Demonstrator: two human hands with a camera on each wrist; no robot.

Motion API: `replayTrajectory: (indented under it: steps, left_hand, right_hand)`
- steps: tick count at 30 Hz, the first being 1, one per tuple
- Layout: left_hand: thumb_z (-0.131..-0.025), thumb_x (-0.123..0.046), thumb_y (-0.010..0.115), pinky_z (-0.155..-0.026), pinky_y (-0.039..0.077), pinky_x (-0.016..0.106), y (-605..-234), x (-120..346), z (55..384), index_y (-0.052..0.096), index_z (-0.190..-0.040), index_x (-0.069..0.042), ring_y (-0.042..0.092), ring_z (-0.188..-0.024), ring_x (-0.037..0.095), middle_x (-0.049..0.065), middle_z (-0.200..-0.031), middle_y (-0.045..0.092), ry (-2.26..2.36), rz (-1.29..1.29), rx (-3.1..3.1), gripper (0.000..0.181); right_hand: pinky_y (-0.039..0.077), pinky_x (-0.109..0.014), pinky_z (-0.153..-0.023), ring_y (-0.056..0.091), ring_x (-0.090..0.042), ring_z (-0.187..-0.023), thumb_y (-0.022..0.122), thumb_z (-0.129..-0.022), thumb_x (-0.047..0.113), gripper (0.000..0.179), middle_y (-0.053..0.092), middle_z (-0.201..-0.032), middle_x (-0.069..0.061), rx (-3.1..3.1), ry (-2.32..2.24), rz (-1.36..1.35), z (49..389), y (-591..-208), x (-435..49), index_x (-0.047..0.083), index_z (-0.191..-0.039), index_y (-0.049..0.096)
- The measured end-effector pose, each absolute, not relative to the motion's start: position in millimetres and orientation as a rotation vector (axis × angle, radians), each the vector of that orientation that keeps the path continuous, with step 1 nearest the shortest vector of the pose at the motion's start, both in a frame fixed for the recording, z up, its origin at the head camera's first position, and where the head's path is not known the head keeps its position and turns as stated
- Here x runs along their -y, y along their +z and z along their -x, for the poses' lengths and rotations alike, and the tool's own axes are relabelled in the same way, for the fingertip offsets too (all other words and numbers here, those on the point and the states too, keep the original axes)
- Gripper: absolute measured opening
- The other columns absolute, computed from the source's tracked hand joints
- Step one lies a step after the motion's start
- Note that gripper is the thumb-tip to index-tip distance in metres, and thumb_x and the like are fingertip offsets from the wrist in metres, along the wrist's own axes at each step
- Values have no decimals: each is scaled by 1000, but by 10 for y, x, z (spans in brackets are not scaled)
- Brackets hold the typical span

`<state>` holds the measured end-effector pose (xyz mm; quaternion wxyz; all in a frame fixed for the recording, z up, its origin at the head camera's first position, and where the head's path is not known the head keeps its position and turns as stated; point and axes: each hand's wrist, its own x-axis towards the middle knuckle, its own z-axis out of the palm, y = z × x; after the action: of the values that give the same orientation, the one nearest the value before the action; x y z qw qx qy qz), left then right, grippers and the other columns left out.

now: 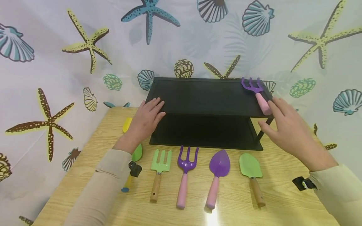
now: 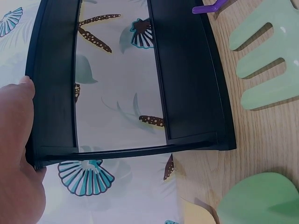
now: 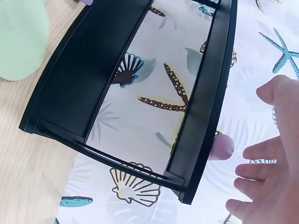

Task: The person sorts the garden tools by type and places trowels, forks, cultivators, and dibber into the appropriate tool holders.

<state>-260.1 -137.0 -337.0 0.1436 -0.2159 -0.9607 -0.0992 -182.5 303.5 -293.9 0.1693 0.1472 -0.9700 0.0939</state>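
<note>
Grip of the right hand (image 1: 292, 133) is loose and has hold of nothing: thumb spread away from the fingers, fingertips just beside the pink handle of a purple three-tined hand fork (image 1: 258, 94). That fork lies on the upper tier of a black two-tier rack (image 1: 203, 97), at its right end, tines toward the back and handle end at the front edge; the right wrist view shows a gap between fingertips and handle. Grip of the left hand (image 1: 145, 121) is also relaxed, its fingers laid nearly straight on the rack's upper left corner.

In front of the rack, on the light wooden counter (image 1: 234, 207), stands a row of tools, heads toward the rack: a green three-tined fork (image 1: 159, 172) with wooden handle, a second purple fork (image 1: 185, 175) with pink handle, a purple trowel (image 1: 216, 180) with pink handle, and a green trowel (image 1: 252, 174) with wooden handle. Farther left, a green blade (image 1: 137, 153) shows partly behind the left sleeve (image 1: 108, 182). Seashell-and-starfish fabric (image 1: 175, 50) hangs behind.
</note>
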Motion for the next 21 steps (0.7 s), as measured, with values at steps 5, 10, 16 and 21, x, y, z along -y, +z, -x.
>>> replayTrajectory:
  steps: [5,10,16,21]
  left_hand:
    - [-105,-41,44,-127,14,49,-3370,1376,2603,36,-154,-13,27,-151,28,10,-162,32,-279,619,2770,58]
    - [-104,-40,44,-127,14,49,-3376,1377,2599,36,-154,-13,26,-152,28,10,-162,33,-282,614,2771,57]
    - [-104,-40,45,-126,15,50,-3380,1366,2597,37,-154,-12,27,-151,28,10,-161,34,-279,615,2757,57]
    - [-105,-40,45,-126,15,50,-3379,1359,2595,37,-154,-12,28,-151,29,11,-161,34,-291,620,2753,57]
  right_hand:
    - [22,-62,-119,28,-49,-144,64,-94,33,76,31,-155,-30,2697,261,-437,1703,-3005,-3040,-8,-150,32]
    - [25,-62,-118,31,-49,-143,68,-91,31,77,34,-156,-27,2665,296,-458,1571,-3135,-3037,-7,-149,35]
    - [20,-56,-123,30,-47,-143,68,-92,31,77,34,-156,-26,2667,335,-481,1422,-3300,-3049,-8,-149,34]
    - [20,-55,-123,32,-47,-142,67,-92,31,77,34,-156,-26,2676,365,-477,1310,-3407,-3038,-6,-151,33]
